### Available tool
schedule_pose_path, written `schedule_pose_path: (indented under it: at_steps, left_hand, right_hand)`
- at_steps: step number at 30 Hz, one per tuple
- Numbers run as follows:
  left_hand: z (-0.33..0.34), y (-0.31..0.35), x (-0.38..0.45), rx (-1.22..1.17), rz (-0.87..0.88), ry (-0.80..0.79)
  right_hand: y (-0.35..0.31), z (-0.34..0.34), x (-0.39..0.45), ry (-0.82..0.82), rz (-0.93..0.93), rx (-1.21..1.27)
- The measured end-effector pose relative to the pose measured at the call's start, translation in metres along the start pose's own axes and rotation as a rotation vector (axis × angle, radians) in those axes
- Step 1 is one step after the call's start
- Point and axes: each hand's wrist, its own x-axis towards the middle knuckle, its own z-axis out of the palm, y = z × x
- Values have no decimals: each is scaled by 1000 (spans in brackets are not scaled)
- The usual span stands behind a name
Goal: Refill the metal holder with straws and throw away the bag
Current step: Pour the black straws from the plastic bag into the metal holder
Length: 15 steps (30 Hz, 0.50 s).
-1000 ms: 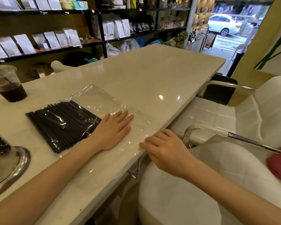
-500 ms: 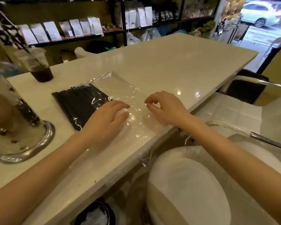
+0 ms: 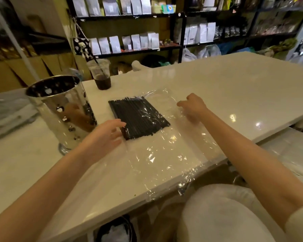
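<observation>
A clear plastic bag point(image 3: 166, 151) lies flat on the white counter, its open end hanging over the near edge. A flat bundle of black straws point(image 3: 138, 116) fills the bag's far left end. My left hand point(image 3: 103, 137) rests with fingers spread against the near end of the straws, through the plastic. My right hand point(image 3: 193, 107) sits on the bag's right side beside the straws, fingers curled and pinching the film. The shiny metal holder point(image 3: 59, 110) stands upright left of the bag, its inside dark.
A plastic cup of dark drink point(image 3: 101, 75) with a straw stands behind the holder. A black bin point(image 3: 115, 229) sits under the counter's near edge. A white chair point(image 3: 220, 215) is at the lower right. Shelves of pouches line the back wall.
The view has swung left, bringing the whole holder into sight. My left hand slid to the straws' near end. My right hand moved up along the bag's right side.
</observation>
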Motion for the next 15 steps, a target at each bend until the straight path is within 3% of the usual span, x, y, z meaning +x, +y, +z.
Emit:
schedule_pose_path:
  at_steps: [3,8,15]
  left_hand:
    - [0,10,3,-165,-83,23]
    - [-5,17,12,-193,-162,33]
    - [-1,28,30,-307,-252,-52]
  right_hand:
    - [-6,-5,9,9,85,131]
    - [-16,-8,15,2,72,-25]
    - [-108,-41,2,76,-334,-208]
